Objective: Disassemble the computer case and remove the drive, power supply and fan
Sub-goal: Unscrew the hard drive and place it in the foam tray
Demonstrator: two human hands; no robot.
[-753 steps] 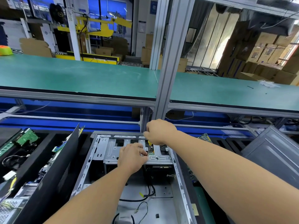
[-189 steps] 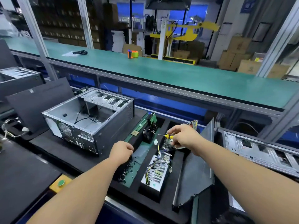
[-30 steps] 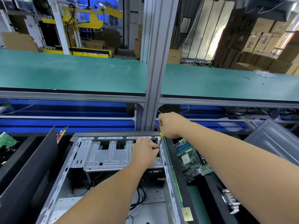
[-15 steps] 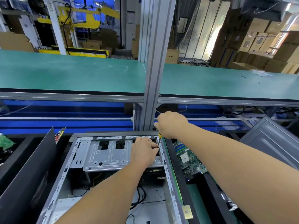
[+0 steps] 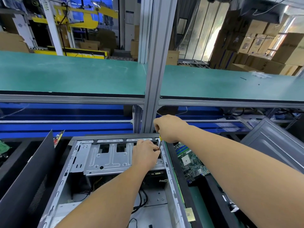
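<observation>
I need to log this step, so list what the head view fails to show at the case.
- Screwdriver tip and any screw: hidden behind the left hand.
- Screwdriver handle: mostly covered by the right hand.
- Drive under the silver bracket: hidden by it.
- Computer case near end: cut off by the bottom edge.

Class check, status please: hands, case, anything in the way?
Right hand grips screwdriver. Left hand steadies its shaft, over drive cage. Case open. Nothing blocking.

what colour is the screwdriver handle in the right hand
Yellow: a bit of the screwdriver handle peeks out below the right hand. Seen in the head view, the only one.
</observation>
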